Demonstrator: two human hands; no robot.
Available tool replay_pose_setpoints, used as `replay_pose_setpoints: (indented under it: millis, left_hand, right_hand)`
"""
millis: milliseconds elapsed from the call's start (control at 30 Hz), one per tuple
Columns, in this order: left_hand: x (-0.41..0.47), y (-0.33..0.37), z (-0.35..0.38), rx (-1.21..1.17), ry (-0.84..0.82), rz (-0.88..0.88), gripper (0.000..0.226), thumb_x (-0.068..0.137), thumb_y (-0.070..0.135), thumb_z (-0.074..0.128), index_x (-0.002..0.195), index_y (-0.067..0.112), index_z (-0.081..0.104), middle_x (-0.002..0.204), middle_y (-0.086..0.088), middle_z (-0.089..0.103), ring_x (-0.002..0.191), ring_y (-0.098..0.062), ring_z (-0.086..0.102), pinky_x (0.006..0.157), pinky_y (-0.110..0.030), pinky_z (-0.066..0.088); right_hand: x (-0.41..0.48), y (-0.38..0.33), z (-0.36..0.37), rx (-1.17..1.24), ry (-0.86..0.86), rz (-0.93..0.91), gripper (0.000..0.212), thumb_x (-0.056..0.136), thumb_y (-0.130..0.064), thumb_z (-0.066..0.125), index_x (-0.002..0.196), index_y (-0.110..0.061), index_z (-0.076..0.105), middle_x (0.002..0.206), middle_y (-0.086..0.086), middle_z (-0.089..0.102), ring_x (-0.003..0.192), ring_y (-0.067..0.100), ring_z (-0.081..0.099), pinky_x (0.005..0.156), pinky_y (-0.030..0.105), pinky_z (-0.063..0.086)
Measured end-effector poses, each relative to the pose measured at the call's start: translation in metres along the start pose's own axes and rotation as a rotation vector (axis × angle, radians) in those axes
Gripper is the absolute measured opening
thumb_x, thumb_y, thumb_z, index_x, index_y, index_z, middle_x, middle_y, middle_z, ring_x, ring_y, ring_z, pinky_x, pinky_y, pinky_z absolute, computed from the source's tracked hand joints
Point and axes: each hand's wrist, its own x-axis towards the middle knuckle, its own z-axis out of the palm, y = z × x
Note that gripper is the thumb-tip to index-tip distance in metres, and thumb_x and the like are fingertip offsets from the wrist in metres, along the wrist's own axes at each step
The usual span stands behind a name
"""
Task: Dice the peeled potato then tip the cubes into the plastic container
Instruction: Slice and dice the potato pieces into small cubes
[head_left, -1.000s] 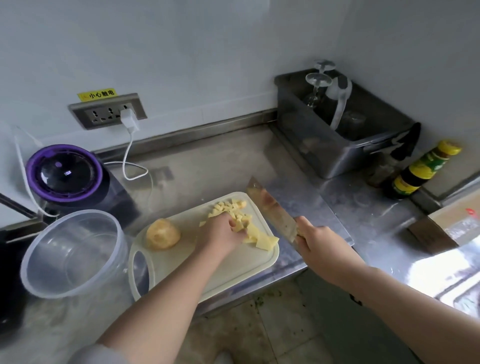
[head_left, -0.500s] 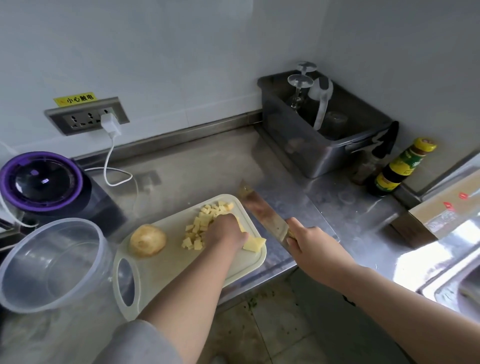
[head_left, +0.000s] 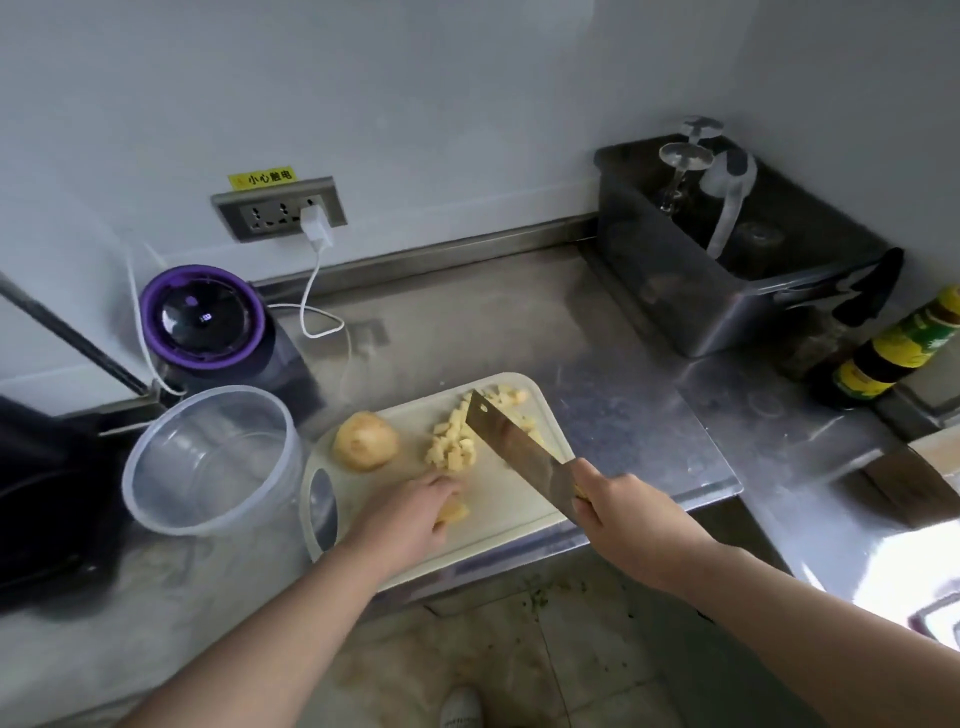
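A pale cutting board (head_left: 498, 499) lies on the steel counter. On it sit a whole peeled potato (head_left: 366, 440) at the left and a pile of potato cubes (head_left: 457, 441) in the middle. My left hand (head_left: 410, 512) holds a potato chunk (head_left: 453, 512) against the board, below the pile. My right hand (head_left: 618, 512) grips the handle of a cleaver (head_left: 519, 452), whose blade is over the board, angled up-left across the cubes. A clear plastic container (head_left: 213, 460) stands empty just left of the board.
A purple-lidded appliance (head_left: 205, 325) with a white cable stands behind the container. A steel tub (head_left: 727, 270) holding glasses is at the back right, with a sauce bottle (head_left: 893, 353) beside it. The counter edge runs just below the board.
My left hand drew back from the cube pile toward the board's front with a chunk. The cleaver swung left from beside the board to over the cubes.
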Motion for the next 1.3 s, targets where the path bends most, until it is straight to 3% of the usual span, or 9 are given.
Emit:
replay_pose_setpoints:
  millis: [133,267,367,433,600,867,1033,1167,1300]
  left_hand:
    - [-0.017,-0.013,0.008,-0.041,0.051,-0.018,0.047,0.094,0.021,0.052,0.139,0.025,0.044,0.146,0.011,0.041,0.123,-0.013,0.05,0.098,-0.027,0.041]
    - [-0.029,-0.02,0.017,-0.168,0.166,-0.179,0.049,0.091,0.034,0.06,0.137,0.025,0.045,0.141,0.011,0.041,0.123,-0.012,0.049,0.097,-0.026,0.04]
    - [-0.031,-0.022,0.027,-0.192,0.207,-0.251,0.041,0.091,0.036,0.06,0.13,0.027,0.053,0.133,0.012,0.049,0.119,-0.012,0.051,0.099,-0.027,0.037]
    - [-0.027,-0.02,0.033,-0.239,0.226,-0.267,0.034,0.09,0.035,0.062,0.122,0.025,0.059,0.126,0.009,0.056,0.11,-0.012,0.057,0.098,-0.028,0.043]
    - [-0.021,-0.017,0.041,-0.266,0.295,-0.281,0.025,0.091,0.031,0.062,0.113,0.021,0.063,0.113,0.005,0.062,0.101,-0.013,0.06,0.089,-0.025,0.048]
    - [-0.013,-0.024,0.045,-0.309,0.349,-0.351,0.025,0.089,0.033,0.064,0.11,0.021,0.065,0.104,0.005,0.069,0.094,-0.014,0.064,0.078,-0.025,0.05]
    - [-0.017,-0.028,0.047,-0.293,0.343,-0.274,0.035,0.09,0.032,0.062,0.123,0.023,0.058,0.112,0.005,0.066,0.098,-0.014,0.064,0.082,-0.028,0.053]
    - [-0.019,-0.029,0.047,-0.259,0.366,-0.179,0.028,0.092,0.028,0.059,0.119,0.019,0.063,0.118,0.006,0.061,0.102,-0.015,0.061,0.086,-0.029,0.05]
    - [-0.019,-0.031,0.049,-0.249,0.377,-0.134,0.024,0.092,0.025,0.06,0.113,0.016,0.067,0.116,0.006,0.061,0.101,-0.015,0.062,0.085,-0.029,0.05]
  right_hand:
    - [0.005,-0.02,0.015,-0.037,-0.082,-0.017,0.018,0.104,-0.022,0.032,0.121,-0.019,0.035,0.086,0.001,0.053,0.07,0.021,0.057,0.066,0.035,0.052]
    - [0.009,-0.034,0.025,-0.087,-0.152,-0.026,0.021,0.102,-0.015,0.035,0.123,-0.021,0.034,0.098,0.007,0.063,0.079,0.026,0.065,0.073,0.042,0.058]
    - [0.012,-0.043,0.032,-0.12,-0.166,-0.024,0.025,0.101,-0.011,0.035,0.124,-0.02,0.033,0.098,0.007,0.063,0.08,0.026,0.066,0.071,0.039,0.057]
    - [0.015,-0.045,0.037,-0.136,-0.17,-0.025,0.025,0.1,-0.01,0.036,0.123,-0.02,0.034,0.09,0.005,0.06,0.079,0.025,0.066,0.067,0.037,0.055]
    - [0.016,-0.05,0.047,-0.115,-0.178,-0.057,0.028,0.101,-0.011,0.042,0.125,-0.023,0.035,0.075,-0.006,0.048,0.061,0.008,0.052,0.046,0.017,0.037]
    - [0.032,-0.053,0.043,-0.149,-0.188,-0.059,0.035,0.1,-0.01,0.044,0.13,-0.022,0.031,0.083,0.001,0.055,0.06,0.011,0.051,0.045,0.02,0.038]
    - [0.033,-0.053,0.04,-0.188,-0.196,-0.088,0.038,0.1,-0.012,0.046,0.133,-0.023,0.03,0.083,0.0,0.053,0.06,0.008,0.049,0.045,0.018,0.037]
    - [0.032,-0.051,0.043,-0.205,-0.185,-0.097,0.043,0.099,-0.009,0.048,0.135,-0.025,0.03,0.09,0.001,0.058,0.064,0.01,0.053,0.054,0.021,0.047]
    - [0.032,-0.053,0.045,-0.217,-0.192,-0.101,0.047,0.098,-0.006,0.047,0.138,-0.023,0.029,0.086,0.0,0.054,0.064,0.01,0.051,0.057,0.024,0.048]
